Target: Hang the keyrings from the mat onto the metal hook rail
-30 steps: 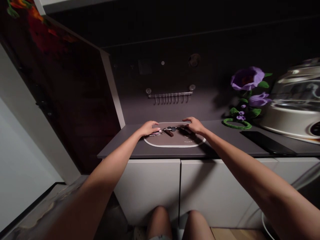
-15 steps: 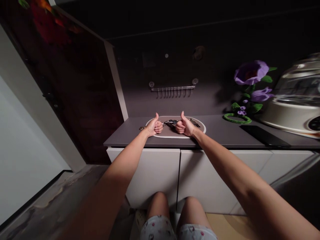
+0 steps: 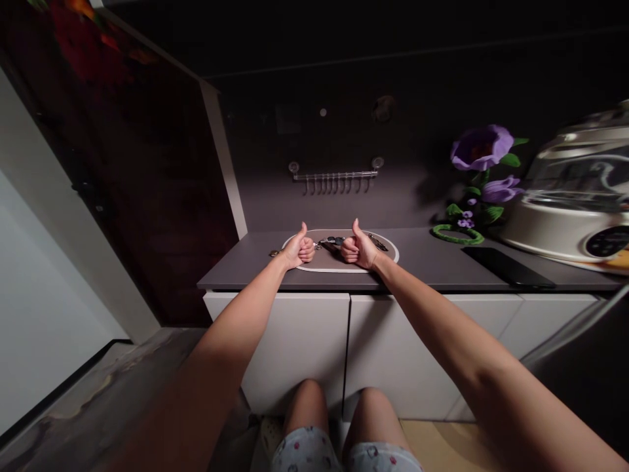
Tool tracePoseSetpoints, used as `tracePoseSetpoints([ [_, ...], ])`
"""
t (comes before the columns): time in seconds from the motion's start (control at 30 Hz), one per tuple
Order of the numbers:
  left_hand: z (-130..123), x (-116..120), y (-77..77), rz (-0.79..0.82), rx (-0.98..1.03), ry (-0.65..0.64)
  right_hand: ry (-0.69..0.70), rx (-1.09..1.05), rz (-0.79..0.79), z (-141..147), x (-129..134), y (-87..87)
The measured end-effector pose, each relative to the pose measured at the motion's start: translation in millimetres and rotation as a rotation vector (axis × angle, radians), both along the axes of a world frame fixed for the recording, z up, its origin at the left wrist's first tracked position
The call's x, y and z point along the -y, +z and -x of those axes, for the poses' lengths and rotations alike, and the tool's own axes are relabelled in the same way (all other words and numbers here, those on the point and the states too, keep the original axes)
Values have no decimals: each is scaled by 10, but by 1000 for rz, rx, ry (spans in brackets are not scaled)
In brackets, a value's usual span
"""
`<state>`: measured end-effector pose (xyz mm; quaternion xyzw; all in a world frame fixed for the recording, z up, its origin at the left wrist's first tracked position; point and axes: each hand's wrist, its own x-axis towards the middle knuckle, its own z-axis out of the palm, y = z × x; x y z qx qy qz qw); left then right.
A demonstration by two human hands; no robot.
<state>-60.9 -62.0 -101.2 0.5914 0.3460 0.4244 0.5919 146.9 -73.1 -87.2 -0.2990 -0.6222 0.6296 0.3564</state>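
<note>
In the head view, we look down at a grey desk point(image 3: 427, 262), with an oval mat point(image 3: 324, 265) on it, brownish with a pale rim. Our left hand point(image 3: 299, 251) is at the mat's left side; its fingers are curled into a fist and its thumb points up. Our right hand point(image 3: 360, 250) mirrors it farther right, fingers curled in and thumb raised. We cannot tell whether either fist rests on the mat or hangs just above it.

Between the two fists, on the mat, we see a cluster of small dark things point(image 3: 335, 241), with a bit of metal by our left fingers; they are too small for us to name. Dark, partly shiny pieces point(image 3: 378, 242) lie on the mat just beyond our right wrist, and a small brownish piece point(image 3: 274, 253) sits just left of our left hand, by the mat's edge.

Behind, a clear hook rail point(image 3: 335, 176) is fixed to the wall. Well to the right stand purple flowers point(image 3: 484, 151) with a green ring point(image 3: 459, 240) at their foot, a flat black slab point(image 3: 508, 267), and a cream appliance point(image 3: 545, 226) with a see-through upper part.
</note>
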Motion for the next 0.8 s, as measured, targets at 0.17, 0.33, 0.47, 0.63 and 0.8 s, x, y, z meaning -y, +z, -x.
tracePoseSetpoints([
  [0.17, -14, -71, 151, -245, -74, 203, -113, -33, -182, 159, -98, 68],
  [0.33, 42, -250, 241, -574, -365, 452, -294, 86, -478, 410, -342, 122],
  [0.47, 106, -388, 160, -680, -565, 499, -396, 288, -702, 502, -573, 122],
  [0.63, 166, -461, 20, -746, -748, 550, -447, 518, -877, 508, -738, 33],
  [0.8, 217, -493, -8, -832, -960, 540, -418, 635, -947, 499, -806, -96],
])
